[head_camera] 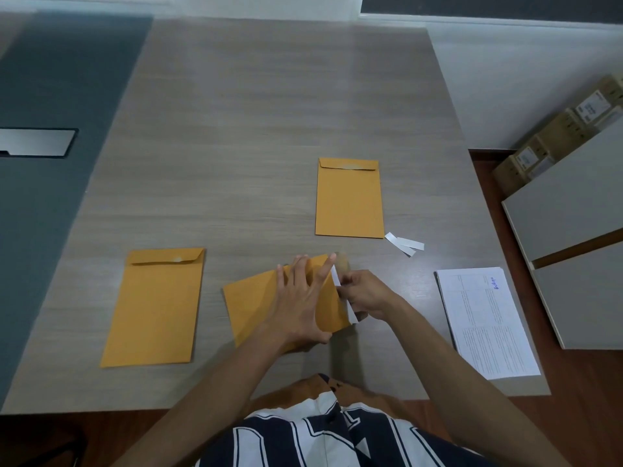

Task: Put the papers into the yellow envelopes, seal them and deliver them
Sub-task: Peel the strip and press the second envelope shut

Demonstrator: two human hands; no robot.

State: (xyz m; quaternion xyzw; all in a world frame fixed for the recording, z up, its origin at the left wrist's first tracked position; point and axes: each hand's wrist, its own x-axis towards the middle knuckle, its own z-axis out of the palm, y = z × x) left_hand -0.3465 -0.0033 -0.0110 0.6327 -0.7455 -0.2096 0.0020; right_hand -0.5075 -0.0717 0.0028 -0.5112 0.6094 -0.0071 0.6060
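Observation:
Three yellow envelopes lie on the wooden table (269, 112). One envelope (155, 305) lies flat at the left with its flap folded down. Another envelope (349, 197) lies further back on the right, flap down. The third envelope (249, 305) lies tilted in front of me. My left hand (303, 298) presses flat on it with fingers spread. My right hand (365, 293) pinches a white adhesive strip (337, 276) at that envelope's flap edge. A stack of printed papers (485, 321) rests at the right near the table's edge.
Two peeled white strips (404, 244) lie beside the far envelope. A grey panel (50, 146) with a metal cover plate (35, 141) runs along the table's left. Cardboard boxes (559, 136) and grey cabinets (573, 210) stand on the floor at the right.

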